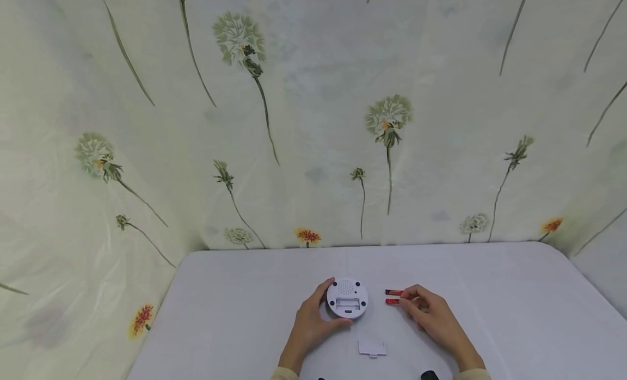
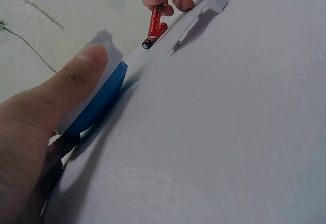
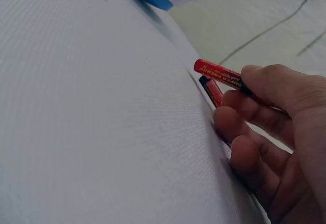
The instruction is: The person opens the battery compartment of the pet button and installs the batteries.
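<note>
My left hand (image 1: 311, 321) grips a round white device with a blue base (image 1: 349, 310) by its edge, thumb on the near side and fingers round the far side. Its white face, with speaker holes, dark feet and an uncovered battery compartment, is turned up. Between thumb and index finger, my right hand (image 1: 431, 313) pinches a red AAA battery (image 3: 218, 73) with a black end. A second red battery (image 3: 213, 90) lies on the table just behind it, partly hidden by the fingers in the right wrist view.
A small white battery cover (image 1: 372, 348) lies on the white table (image 1: 235, 314) between the hands, toward the near side. At the bottom edge of the head view a black object (image 1: 429, 375) shows in part. A flower-printed curtain (image 1: 303, 124) hangs behind the table.
</note>
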A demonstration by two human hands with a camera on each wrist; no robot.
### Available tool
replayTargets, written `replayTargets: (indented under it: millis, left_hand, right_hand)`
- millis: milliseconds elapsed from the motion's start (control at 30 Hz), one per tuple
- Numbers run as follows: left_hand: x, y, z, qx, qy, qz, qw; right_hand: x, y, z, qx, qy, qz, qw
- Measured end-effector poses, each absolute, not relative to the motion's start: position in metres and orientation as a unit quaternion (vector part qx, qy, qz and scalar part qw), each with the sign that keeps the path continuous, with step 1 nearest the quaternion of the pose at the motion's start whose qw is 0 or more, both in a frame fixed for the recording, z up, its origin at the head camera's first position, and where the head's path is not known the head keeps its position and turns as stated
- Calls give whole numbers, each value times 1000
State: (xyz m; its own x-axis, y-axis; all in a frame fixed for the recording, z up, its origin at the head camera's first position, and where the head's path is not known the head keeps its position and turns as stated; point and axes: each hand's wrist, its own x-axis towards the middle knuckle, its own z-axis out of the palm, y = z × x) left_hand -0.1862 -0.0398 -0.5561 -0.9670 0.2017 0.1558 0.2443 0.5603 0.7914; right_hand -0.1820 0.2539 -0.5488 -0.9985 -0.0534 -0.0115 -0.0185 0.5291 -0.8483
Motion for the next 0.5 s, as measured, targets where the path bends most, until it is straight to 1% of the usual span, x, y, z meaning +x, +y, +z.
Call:
replayTargets:
  millis: [233,500]
  left_hand:
    - [-184,-40,-557,-131,-885,-445,34]
    - [-187,-40,-559,-134,-884,-447,31]
  right_hand:
    - [-179,249,-546,-57,875,-479,-30]
    - [-180,241,-539,-96,876,-463,-91]
